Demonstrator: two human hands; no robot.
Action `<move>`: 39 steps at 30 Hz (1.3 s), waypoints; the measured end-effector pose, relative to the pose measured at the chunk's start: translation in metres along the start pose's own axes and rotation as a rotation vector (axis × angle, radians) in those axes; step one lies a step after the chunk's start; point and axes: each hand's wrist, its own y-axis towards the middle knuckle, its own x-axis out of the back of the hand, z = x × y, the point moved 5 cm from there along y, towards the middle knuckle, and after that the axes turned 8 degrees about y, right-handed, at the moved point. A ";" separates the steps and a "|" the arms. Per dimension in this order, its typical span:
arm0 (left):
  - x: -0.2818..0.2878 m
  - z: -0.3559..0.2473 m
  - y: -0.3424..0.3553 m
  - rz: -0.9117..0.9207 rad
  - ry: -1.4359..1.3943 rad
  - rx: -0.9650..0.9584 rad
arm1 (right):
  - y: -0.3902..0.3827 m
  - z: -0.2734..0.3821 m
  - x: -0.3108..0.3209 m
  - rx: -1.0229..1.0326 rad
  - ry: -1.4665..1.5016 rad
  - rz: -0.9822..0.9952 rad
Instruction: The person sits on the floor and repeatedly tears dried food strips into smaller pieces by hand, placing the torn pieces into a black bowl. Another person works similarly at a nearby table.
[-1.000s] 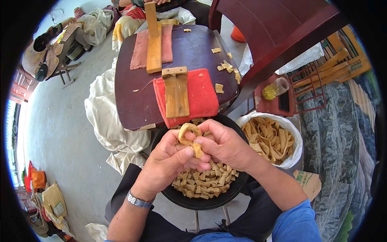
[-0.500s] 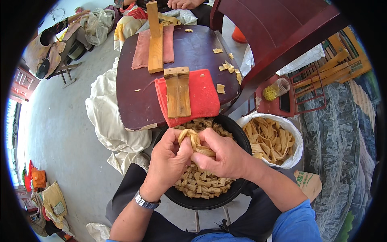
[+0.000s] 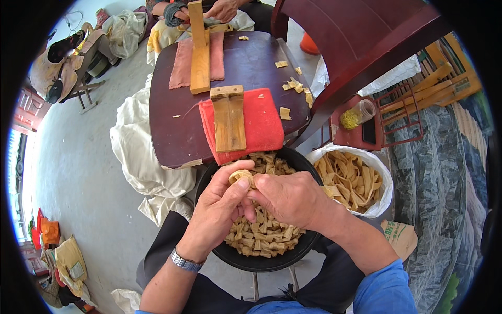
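Over a black basin (image 3: 309, 245), both my hands grip a pale tan strip (image 3: 239, 177) that looks like tofu skin, bent into a loop. My left hand (image 3: 217, 204), with a metal watch on its wrist, pinches the loop between thumb and fingers. My right hand (image 3: 293, 199) presses its fingertips against the loop's right side, and most of the strip is hidden behind them. Below lie many small knotted pieces (image 3: 266, 238) in the basin. To the right, a white sack (image 3: 386, 201) holds loose tan strips (image 3: 349, 178).
Beyond the basin, a wooden stand (image 3: 230, 125) rests on a folded red cloth (image 3: 264, 123) atop a dark seat (image 3: 246, 63). Scraps (image 3: 295, 85) lie there. A second wooden stand (image 3: 200, 68) is near another person's hands (image 3: 224, 9). A jar (image 3: 358, 116) sits at right.
The loop has turned and is now smaller and more covered by my fingers. My right hand has shifted slightly left over it. The other person's hands have come further into view.
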 end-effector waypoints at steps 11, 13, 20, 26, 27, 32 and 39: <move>0.006 0.004 0.001 0.058 -0.063 0.124 | -0.001 0.007 -0.001 -0.084 0.130 0.045; -0.001 -0.006 -0.001 -0.010 -0.021 0.086 | 0.000 -0.001 0.003 -0.221 0.159 0.043; -0.005 -0.014 -0.012 0.013 0.867 -0.136 | -0.009 -0.026 0.005 -0.555 0.565 0.410; 0.010 -0.013 -0.025 0.173 0.777 0.029 | -0.018 -0.042 0.013 -0.547 0.661 0.529; 0.018 -0.014 -0.028 0.165 0.713 0.058 | -0.018 -0.041 0.017 -0.542 0.651 0.499; 0.029 0.000 -0.030 0.470 0.414 0.325 | -0.014 -0.021 0.012 -0.297 0.529 0.406; 0.019 0.029 -0.040 0.789 0.157 0.433 | -0.014 0.025 0.000 0.083 0.364 0.373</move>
